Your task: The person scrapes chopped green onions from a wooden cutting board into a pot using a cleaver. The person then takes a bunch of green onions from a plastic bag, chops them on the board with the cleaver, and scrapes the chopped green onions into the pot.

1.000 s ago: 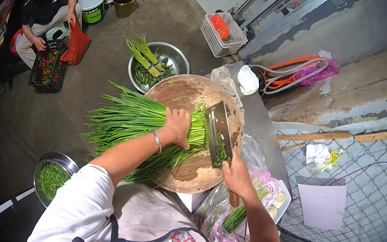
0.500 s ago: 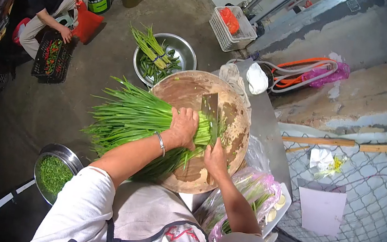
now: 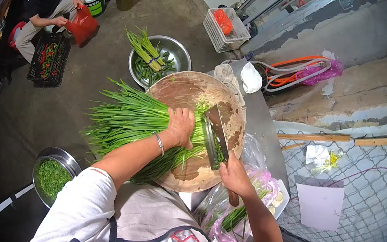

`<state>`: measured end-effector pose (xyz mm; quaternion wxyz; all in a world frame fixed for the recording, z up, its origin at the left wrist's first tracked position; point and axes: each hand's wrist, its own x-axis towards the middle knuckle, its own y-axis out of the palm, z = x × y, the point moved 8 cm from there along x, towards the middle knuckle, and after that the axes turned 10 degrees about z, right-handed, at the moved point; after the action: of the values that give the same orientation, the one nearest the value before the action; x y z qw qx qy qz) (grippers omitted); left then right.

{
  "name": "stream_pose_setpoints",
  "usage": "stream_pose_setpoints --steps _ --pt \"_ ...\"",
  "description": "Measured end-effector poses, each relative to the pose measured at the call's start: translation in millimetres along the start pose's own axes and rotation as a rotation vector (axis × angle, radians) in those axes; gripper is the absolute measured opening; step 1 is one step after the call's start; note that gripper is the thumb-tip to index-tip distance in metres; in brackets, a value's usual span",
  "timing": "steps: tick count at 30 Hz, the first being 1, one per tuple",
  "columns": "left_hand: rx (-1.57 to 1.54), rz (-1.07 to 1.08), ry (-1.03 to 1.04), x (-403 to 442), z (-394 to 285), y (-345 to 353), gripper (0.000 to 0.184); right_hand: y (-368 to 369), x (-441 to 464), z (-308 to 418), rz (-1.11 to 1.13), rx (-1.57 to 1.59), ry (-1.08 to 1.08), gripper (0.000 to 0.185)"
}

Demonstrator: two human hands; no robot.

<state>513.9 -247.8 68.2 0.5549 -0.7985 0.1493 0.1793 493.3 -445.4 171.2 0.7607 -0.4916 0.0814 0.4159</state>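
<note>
A thick bunch of chives lies across a round wooden chopping board, long leaves hanging over its left edge. My left hand presses down on the bunch near its pale cut ends, fingers curled around it. In my right hand is the wooden handle of a cleaver. Its broad blade is tilted and stands just right of the cut ends, with green bits stuck to it. Small chopped pieces lie on the board at the blade's far end.
Behind the board stands a metal bowl of green peppers and a tied green bundle. Chopped greens fill a bowl at lower left. A plastic bag of greens lies at right. Another person sits by a black crate, holding a red bag.
The cleaver has moved right and towards me, its blade now tilted away from the cut ends. Chopped pieces show beside it. My left hand stays on the bunch.
</note>
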Motion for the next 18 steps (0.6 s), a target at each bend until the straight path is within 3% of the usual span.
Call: stream_pose_setpoints --steps 4,11,18 --pt "0.014 -0.003 -0.008 6 2 2 0.111 18 44 -30 0.030 0.054 0.030 0.037" --pt "-0.013 -0.006 -0.018 1 1 2 0.113 63 88 -31 -0.192 -0.026 0.070 0.036" --pt "-0.065 -0.029 -0.021 -2 4 0 0.108 -13 22 14 -0.175 -0.071 0.013 0.034"
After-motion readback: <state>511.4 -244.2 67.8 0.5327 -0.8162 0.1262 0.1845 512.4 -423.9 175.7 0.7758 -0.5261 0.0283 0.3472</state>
